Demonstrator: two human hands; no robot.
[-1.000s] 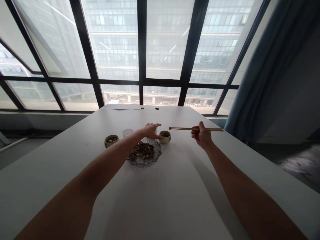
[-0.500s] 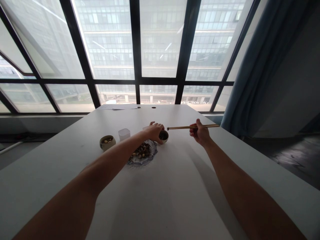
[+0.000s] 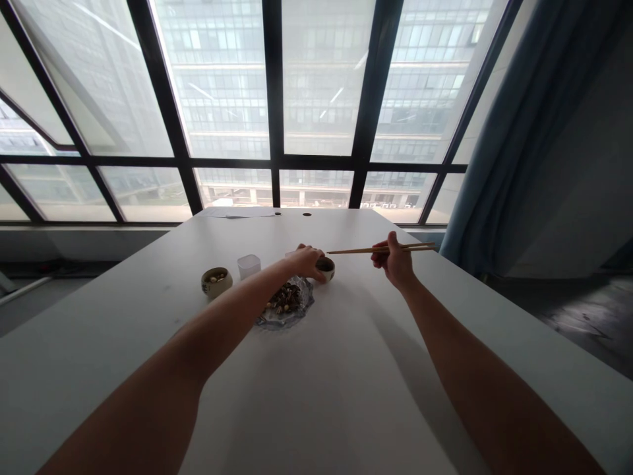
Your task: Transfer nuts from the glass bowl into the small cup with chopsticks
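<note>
My left hand (image 3: 309, 262) is closed round a small pale ceramic cup (image 3: 330, 273) with a dark inside, near the middle of the table. My right hand (image 3: 397, 262) grips a pair of wooden chopsticks (image 3: 353, 251), level and pointing left. Their tips are together above the cup's rim, and I see nothing between them. Below my left forearm lies a scalloped clear glass dish (image 3: 277, 323), holding dark and pale pieces (image 3: 287, 301) that look like seeds and nuts. The forearm hides part of the dish.
Left of the dish stands a second ceramic cup (image 3: 213, 287) with several pale pieces inside. A translucent plastic cup (image 3: 248, 266) is beside it. Paper (image 3: 237, 212) lies at the far edge of the white table (image 3: 306, 409), by the windows. A blue curtain (image 3: 487, 165) hangs at the right.
A small dark piece that was at the chopstick tips no longer shows there. The tips have shifted slightly left. The cup in my left hand looks less tilted.
</note>
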